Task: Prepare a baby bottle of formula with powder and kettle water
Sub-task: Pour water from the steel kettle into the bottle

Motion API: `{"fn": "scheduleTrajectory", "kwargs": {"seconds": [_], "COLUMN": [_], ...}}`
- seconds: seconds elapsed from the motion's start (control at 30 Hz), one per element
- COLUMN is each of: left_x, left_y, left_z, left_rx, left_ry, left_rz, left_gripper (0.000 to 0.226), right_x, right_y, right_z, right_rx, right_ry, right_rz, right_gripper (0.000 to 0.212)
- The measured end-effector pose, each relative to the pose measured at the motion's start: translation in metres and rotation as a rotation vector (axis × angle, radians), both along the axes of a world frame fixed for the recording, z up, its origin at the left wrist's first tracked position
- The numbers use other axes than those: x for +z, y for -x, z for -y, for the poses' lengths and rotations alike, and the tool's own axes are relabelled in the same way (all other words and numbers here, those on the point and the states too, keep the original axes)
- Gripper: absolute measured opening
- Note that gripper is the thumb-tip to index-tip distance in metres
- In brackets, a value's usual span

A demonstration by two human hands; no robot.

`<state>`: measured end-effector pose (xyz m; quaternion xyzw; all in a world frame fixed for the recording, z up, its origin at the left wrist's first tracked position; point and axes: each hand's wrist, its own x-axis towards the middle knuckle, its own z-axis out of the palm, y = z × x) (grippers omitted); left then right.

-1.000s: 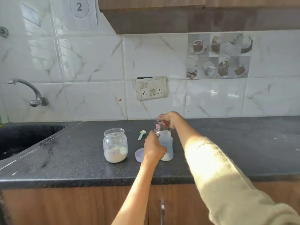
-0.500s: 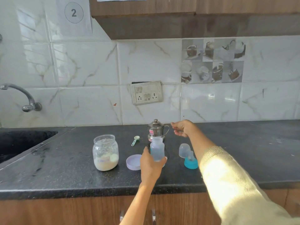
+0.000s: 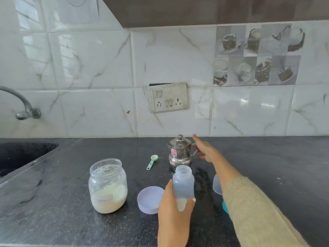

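A clear baby bottle (image 3: 183,182) with no cap stands upright on the black counter (image 3: 71,202), a little powder in its bottom. My left hand (image 3: 174,207) is wrapped around its lower part. Behind it stands a small steel kettle (image 3: 180,152) with its lid on. My right hand (image 3: 204,150) is beside the kettle's handle on the right, fingers spread, index finger extended; I cannot tell whether it touches the handle. A glass jar of formula powder (image 3: 108,186) stands open on the left, its lilac lid (image 3: 150,199) lying next to it. A green scoop (image 3: 152,161) lies by the kettle.
The bottle's clear cap (image 3: 217,184) and teal collar (image 3: 224,206) sit on the right, partly hidden by my right sleeve. A black sink (image 3: 23,155) with a tap (image 3: 21,107) is at the far left. A wall socket plate (image 3: 167,97) is behind the kettle.
The view has moved closer. One second ago my right hand was on the kettle; half a second ago it was off to its right, and now it is back beside the handle. My left hand has kept hold of the bottle.
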<state>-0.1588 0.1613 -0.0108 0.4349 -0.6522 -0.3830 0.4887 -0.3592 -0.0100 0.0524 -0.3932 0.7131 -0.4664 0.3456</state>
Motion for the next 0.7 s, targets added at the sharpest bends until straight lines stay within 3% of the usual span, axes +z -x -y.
{"fn": "scheduleTrajectory", "kwargs": {"seconds": [0.2,0.3,0.47,0.7], "left_x": [0.002,-0.001,-0.002,0.001], "left_y": [0.000,0.000,0.000,-0.001], "left_z": [0.000,-0.001,-0.001,-0.004], "left_rx": [-0.013,-0.013,-0.012,-0.016], "left_ry": [0.013,0.010,0.003,-0.018], "left_rz": [-0.015,-0.013,-0.006,0.002], "left_gripper": [0.056,0.052,0.048,0.053], "right_x": [-0.001,-0.002,-0.006,-0.010], "right_y": [-0.005,-0.006,-0.008,-0.018], "right_z": [0.007,0.005,0.002,-0.003], "right_rx": [0.030,0.035,-0.015,-0.092], "right_ry": [0.082,0.092,0.121,0.218], "right_rz": [0.103,0.260,0.496,0.668], "right_gripper": [0.040,0.032,0.032,0.027]}}
